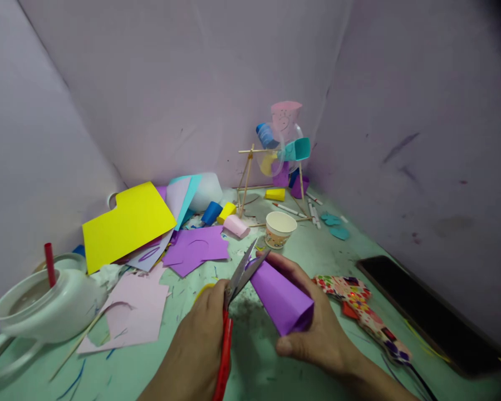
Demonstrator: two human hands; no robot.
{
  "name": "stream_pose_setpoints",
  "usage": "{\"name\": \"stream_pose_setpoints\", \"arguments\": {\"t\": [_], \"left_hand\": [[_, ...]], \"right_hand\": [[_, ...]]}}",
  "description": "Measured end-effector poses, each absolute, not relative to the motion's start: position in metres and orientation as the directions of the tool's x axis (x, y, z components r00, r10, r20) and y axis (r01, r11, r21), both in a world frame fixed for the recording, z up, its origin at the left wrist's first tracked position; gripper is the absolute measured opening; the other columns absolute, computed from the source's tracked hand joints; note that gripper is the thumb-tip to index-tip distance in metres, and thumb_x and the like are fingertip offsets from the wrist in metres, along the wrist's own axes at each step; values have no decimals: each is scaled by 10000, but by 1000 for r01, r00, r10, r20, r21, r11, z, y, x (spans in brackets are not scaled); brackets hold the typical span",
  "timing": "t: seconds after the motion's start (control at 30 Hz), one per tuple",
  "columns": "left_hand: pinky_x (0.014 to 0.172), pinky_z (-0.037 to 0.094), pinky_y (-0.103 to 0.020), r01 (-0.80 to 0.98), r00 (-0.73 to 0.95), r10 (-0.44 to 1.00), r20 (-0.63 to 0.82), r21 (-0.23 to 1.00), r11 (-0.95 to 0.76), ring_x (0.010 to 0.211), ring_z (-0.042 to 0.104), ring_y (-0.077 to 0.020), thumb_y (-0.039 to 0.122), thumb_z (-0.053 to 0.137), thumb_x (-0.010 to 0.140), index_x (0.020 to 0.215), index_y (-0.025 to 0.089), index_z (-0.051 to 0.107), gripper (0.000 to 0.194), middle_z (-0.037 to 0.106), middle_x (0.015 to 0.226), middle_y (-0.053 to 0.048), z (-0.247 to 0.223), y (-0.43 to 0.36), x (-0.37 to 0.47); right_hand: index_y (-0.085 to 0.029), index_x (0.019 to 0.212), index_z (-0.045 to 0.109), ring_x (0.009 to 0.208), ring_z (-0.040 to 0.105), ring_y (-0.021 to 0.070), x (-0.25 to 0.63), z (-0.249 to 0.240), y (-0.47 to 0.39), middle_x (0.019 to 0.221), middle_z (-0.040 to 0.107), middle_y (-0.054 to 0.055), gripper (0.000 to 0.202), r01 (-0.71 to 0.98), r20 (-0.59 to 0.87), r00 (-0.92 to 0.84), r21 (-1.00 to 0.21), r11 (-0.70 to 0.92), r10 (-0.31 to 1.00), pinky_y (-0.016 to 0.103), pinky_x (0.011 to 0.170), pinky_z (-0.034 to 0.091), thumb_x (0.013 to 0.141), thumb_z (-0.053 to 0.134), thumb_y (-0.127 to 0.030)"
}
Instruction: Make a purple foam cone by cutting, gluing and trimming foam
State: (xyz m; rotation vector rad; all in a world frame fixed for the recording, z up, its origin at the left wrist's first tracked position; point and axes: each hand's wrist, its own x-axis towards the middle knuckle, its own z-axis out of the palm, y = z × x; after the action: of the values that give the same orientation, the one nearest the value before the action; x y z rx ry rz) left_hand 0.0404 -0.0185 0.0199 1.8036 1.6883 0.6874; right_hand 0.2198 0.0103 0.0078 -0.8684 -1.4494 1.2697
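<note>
My left hand (204,328) is closed around the red handles of a pair of scissors (237,281), whose blades point up and stand apart. In my right hand (317,334) is a purple paper cup shape (278,295), lying on its side with its narrower end toward the blades. The blades meet the rim at that end, and a thin curl of purple paper shows there. My right thumb is under the wider end and the fingers wrap behind it. Just beyond the blades stands a white paper cup (279,229) with a printed side.
A stick frame (245,178) carries small coloured cups at the back. Yellow card (129,223), cut purple paper (198,250) and pink paper (137,312) lie left, beside a white teapot (54,306). A floral-patterned glue gun (367,306) and a black phone (426,312) lie right.
</note>
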Motion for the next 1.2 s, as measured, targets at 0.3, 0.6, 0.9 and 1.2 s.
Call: {"name": "stream_pose_setpoints", "arguments": {"t": [0.3,0.6,0.9,1.2], "left_hand": [[929,422,-333,807,69,993,-99,591,3,1100,569,-222,36,379,687,1275,190,437,610,601,1191,-113,18,-16,35],[765,469,-326,822,80,990,-117,569,1,903,644,-241,20,391,640,1186,198,486,581,664,1016,-111,22,-19,35],[740,467,-342,863,168,973,-159,501,-67,845,649,-253,3,379,606,1184,192,481,616,673,973,-109,27,-17,22],[585,458,-285,765,121,993,-12,638,-86,602,623,-200,211,419,761,972,226,535,241,661,694,-28,30,-11,11]], "right_hand": [[-234,1272,480,1232,460,358,218,9,8,1306,524,129,947,-69,211,-269,-977,200,940,508,1038,336,471,793,-632],[-256,1265,487,1262,441,337,217,9,7,1334,515,103,898,-69,229,-255,-973,219,939,454,1053,353,496,805,-592],[-306,1342,404,1295,416,327,225,5,12,1398,464,90,962,-100,217,-318,-976,195,923,474,1054,347,508,850,-483],[-278,1431,283,1318,381,344,233,10,18,1430,421,138,1089,-108,198,-404,-980,168,893,531,1075,271,522,834,-514]]}}
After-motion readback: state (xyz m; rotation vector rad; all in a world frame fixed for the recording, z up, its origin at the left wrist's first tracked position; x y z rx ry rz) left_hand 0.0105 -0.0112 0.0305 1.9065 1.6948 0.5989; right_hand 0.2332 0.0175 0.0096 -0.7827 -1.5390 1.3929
